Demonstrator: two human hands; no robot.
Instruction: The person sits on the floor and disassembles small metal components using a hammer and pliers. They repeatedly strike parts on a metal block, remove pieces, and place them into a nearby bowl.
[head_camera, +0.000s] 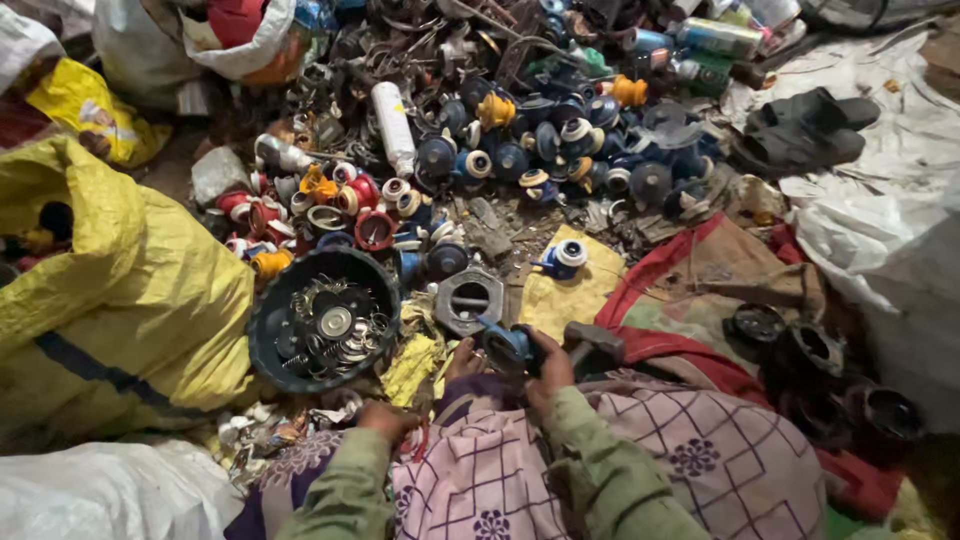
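Note:
My right hand grips a round blue plastic part just in front of my lap. A dark metal block lies right beside that hand. My left hand is low at my left knee, resting among small metal and plastic scraps; its fingers are hidden, so what it holds cannot be made out. Both arms wear green sleeves over a pink patterned cloth. A black bowl with metal rings and springs in it sits just ahead of my left hand.
A grey hexagonal metal piece lies by the bowl. Beyond it spreads a heap of blue, red and orange round parts with a white can. A yellow sack is left, white sacks and black sandals right.

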